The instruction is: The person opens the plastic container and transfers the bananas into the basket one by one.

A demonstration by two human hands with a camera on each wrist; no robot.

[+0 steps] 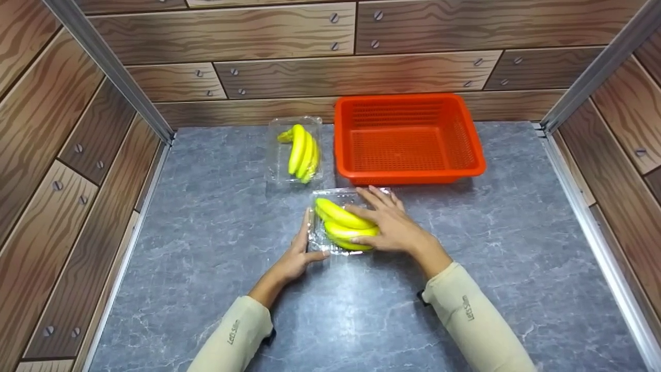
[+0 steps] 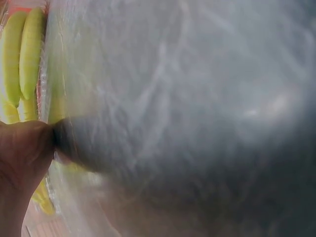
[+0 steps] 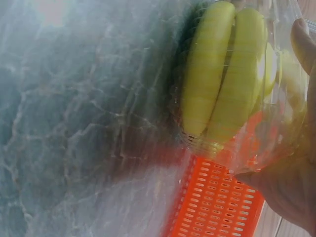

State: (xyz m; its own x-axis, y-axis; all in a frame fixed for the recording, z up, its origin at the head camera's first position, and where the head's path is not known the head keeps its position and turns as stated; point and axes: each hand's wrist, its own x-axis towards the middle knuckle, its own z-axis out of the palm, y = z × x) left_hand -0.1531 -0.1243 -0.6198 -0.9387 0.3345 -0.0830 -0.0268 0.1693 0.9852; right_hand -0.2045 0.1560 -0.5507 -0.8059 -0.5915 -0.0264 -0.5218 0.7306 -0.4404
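A clear plastic container (image 1: 319, 243) with a bunch of yellow bananas (image 1: 345, 219) inside lies between both hands in the head view. At its near left corner, my left hand (image 1: 294, 258) has straight fingers along the side and the thumb at the near edge. My right hand (image 1: 395, 227) spreads over the right part, index finger and thumb over the bananas, other fingers reaching the far edge. The right wrist view shows the bananas (image 3: 222, 74) through ribbed clear plastic. Bananas (image 2: 29, 54) also appear beyond the left hand (image 2: 22, 153) in the left wrist view.
Behind the right hand stands a red perforated basket (image 1: 408, 178). To its left lies a second clear container (image 1: 277, 160) with bananas (image 1: 302, 155). Wood-patterned panels (image 1: 289, 33) bound the grey marbled table (image 1: 206, 222) at the back and sides.
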